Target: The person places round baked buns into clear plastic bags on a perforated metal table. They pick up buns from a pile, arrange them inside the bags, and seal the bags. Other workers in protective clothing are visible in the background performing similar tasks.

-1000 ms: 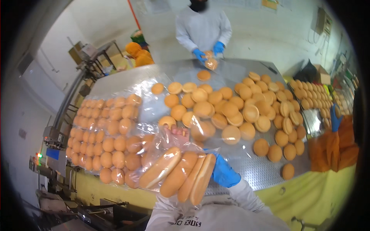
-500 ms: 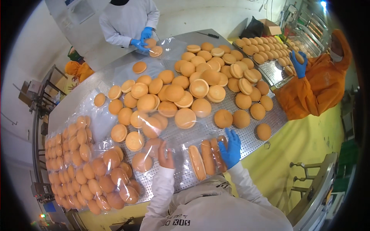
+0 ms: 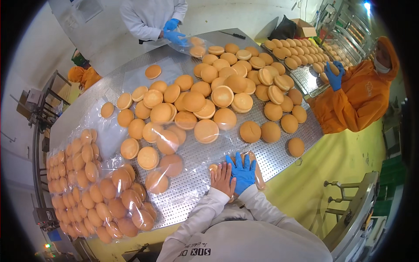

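My left hand (image 3: pixel 222 179), bare, and my right hand (image 3: pixel 242 174), in a blue glove, lie side by side at the table's near edge. Both press flat with fingers stretched over a clear plastic bag of round buns (image 3: pixel 260 174), which they mostly cover. The bag's loose film (image 3: pixel 187 174) spreads left across the perforated metal table (image 3: pixel 279 150). Beyond my hands is a broad heap of loose golden-brown buns (image 3: pixel 206 131), some of them pale on one face.
Filled bags of buns (image 3: pixel 104 203) crowd the near left. Across the table a person in white with blue gloves (image 3: pixel 174 32) handles a bag with buns. On the right, a person in orange (image 3: pixel 353 100) holds a bun beside a bun-covered tray (image 3: pixel 305 83). A dark-handled tool (image 3: pixel 238 36) lies at the far edge.
My hands have come together from the bag's two sides onto its top, covering the buns. The person in white has shifted right, with the bag now around the buns there.
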Demonstrator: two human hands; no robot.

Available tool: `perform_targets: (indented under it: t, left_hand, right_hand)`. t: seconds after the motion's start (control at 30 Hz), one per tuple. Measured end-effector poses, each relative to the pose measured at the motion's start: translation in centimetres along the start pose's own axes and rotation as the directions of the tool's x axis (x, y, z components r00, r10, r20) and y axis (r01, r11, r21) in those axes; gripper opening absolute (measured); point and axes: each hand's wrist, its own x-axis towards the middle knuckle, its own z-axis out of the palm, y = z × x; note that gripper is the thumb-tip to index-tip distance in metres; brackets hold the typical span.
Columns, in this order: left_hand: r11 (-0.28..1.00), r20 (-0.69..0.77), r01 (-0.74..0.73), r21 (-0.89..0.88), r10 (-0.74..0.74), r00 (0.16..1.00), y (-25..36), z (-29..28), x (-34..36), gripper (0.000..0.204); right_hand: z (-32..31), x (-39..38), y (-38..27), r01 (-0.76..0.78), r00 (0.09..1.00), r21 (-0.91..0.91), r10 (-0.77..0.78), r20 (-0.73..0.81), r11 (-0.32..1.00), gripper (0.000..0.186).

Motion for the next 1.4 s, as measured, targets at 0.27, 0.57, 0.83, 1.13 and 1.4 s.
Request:
perform_targets:
  t: [0.27,0.57,0.83,1.13,1.4]
  left_hand:
    - [0.905,-0.354,-0.027,-0.424,-0.138,0.925,-2.8,-0.9,0.1,0.048]
    - [0.542,-0.205,0.215,-0.812,-0.61,0.765,-12.9,0.4,-5.2,0.025]
    - [-0.593,-0.038,-0.518,-0.617,-0.635,0.772,-2.8,-7.5,-6.2,0.072]
    - [-0.097,0.054,-0.519,-0.849,-0.994,0.097,10.1,7.7,-19.4,0.08]
    - [-0.21,0.926,-0.948,-0.238,-0.344,-0.157,38.8,40.4,-18.6,0.087]
  right_hand:
    - [-2.8,2.4,1.1,0.005,0.999,0.314,0.011,-0.049,0.949,0.049]
    - [1.6,11.3,5.5,0.41,0.871,0.326,-0.472,0.136,0.851,0.024]
    - [0.3,12.2,8.9,0.507,0.707,0.793,-0.689,-0.159,0.337,0.016]
    - [-12.7,-0.2,3.3,0.606,0.292,0.767,-0.956,0.032,0.21,0.017]
    - [-8.6,-15.7,-3.8,0.223,-0.258,0.968,-0.965,-0.053,-0.113,0.011]
